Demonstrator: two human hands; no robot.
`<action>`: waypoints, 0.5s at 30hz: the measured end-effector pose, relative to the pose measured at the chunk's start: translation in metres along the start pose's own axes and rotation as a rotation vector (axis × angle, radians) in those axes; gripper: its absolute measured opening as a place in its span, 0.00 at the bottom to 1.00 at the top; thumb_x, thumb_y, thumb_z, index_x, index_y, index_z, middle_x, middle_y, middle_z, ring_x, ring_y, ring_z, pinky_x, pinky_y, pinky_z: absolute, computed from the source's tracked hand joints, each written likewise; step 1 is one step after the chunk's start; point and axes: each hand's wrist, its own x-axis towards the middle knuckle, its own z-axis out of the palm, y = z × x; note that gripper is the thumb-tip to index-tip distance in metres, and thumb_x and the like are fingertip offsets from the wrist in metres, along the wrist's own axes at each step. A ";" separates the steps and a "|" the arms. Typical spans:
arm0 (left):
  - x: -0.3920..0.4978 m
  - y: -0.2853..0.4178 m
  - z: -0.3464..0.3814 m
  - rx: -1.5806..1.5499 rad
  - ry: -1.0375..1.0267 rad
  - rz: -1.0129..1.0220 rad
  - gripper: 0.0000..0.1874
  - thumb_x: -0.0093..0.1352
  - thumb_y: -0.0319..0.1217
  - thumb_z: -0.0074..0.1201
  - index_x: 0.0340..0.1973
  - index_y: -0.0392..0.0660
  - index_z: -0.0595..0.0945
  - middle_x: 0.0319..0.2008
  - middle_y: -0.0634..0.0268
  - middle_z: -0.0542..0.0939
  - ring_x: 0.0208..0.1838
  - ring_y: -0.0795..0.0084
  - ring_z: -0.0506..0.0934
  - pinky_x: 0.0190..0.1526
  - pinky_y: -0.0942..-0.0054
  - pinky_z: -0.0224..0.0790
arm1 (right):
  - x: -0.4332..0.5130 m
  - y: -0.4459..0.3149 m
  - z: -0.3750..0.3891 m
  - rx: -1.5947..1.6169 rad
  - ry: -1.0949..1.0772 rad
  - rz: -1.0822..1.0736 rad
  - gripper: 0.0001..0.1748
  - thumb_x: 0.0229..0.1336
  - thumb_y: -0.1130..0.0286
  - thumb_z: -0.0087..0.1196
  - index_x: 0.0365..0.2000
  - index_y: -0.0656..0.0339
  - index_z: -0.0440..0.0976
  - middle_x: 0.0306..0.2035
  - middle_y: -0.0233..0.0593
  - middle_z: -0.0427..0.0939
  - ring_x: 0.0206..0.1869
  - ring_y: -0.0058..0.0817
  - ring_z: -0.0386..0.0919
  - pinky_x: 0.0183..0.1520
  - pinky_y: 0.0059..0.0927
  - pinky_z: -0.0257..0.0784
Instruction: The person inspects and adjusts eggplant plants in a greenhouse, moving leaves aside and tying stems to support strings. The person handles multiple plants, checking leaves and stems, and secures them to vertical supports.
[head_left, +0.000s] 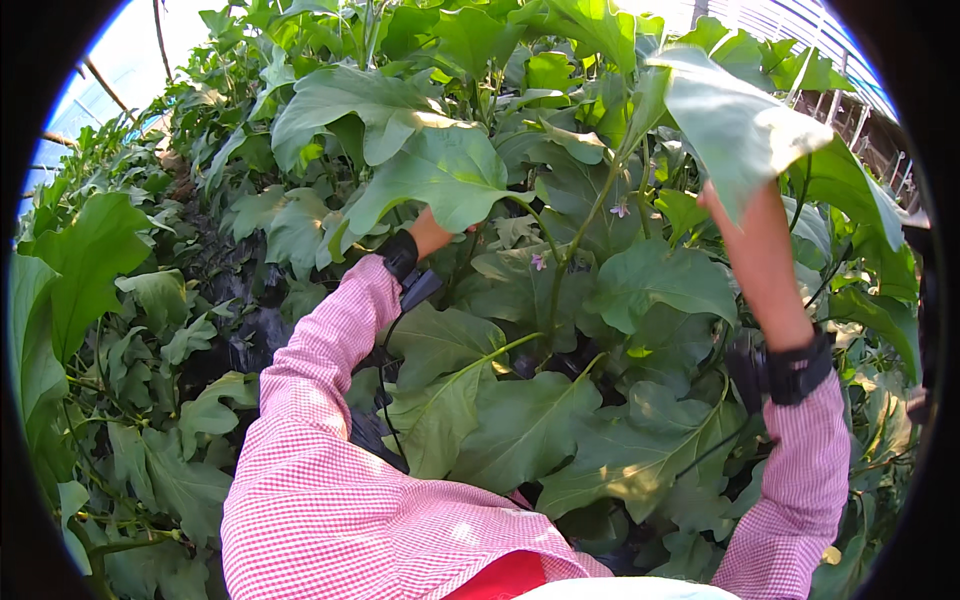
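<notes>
My left hand (433, 233) reaches in among eggplant plants, its fingers mostly covered by a broad lobed leaf (442, 176). Whether it grips anything is hidden. On the right, my right hand (712, 202) is raised behind a large sunlit leaf (739, 120), and only its edge and the forearm show. What it touches cannot be seen. Between the two hands rises a thick green eggplant stem (581, 236) that branches upward. Small purple flowers (538, 261) hang near it, one of them (619, 209) higher up.
Dense foliage (525, 427) fills the space before me. Black plastic mulch (244, 300) covers the ground at left, with another plant row (150, 465) beyond. Dark bands with small devices (420, 289) sit on both wrists, trailing cables (386, 405). Greenhouse framing (795, 26) arches at upper right.
</notes>
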 end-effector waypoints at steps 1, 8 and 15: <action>0.021 -0.009 -0.001 -0.017 0.130 0.028 0.11 0.68 0.29 0.51 0.41 0.38 0.83 0.38 0.57 0.85 0.41 0.67 0.83 0.45 0.69 0.76 | -0.014 -0.010 -0.004 0.145 -0.089 0.224 0.27 0.60 0.77 0.51 0.60 0.62 0.63 0.45 0.35 0.74 0.36 0.19 0.71 0.44 0.24 0.70; 0.127 -0.032 0.018 0.271 0.425 0.109 0.11 0.68 0.30 0.51 0.41 0.39 0.83 0.38 0.56 0.85 0.42 0.65 0.83 0.46 0.68 0.75 | -0.100 -0.059 -0.064 -0.015 -0.425 0.502 0.12 0.61 0.78 0.51 0.45 0.70 0.74 0.32 0.37 0.78 0.33 0.22 0.77 0.39 0.24 0.72; 0.207 0.001 -0.004 0.582 0.376 0.143 0.11 0.68 0.31 0.52 0.41 0.40 0.84 0.39 0.55 0.84 0.43 0.62 0.83 0.46 0.66 0.75 | -0.186 -0.107 -0.161 -0.162 0.039 0.864 0.12 0.65 0.78 0.47 0.46 0.66 0.75 0.31 0.35 0.76 0.32 0.20 0.74 0.38 0.21 0.70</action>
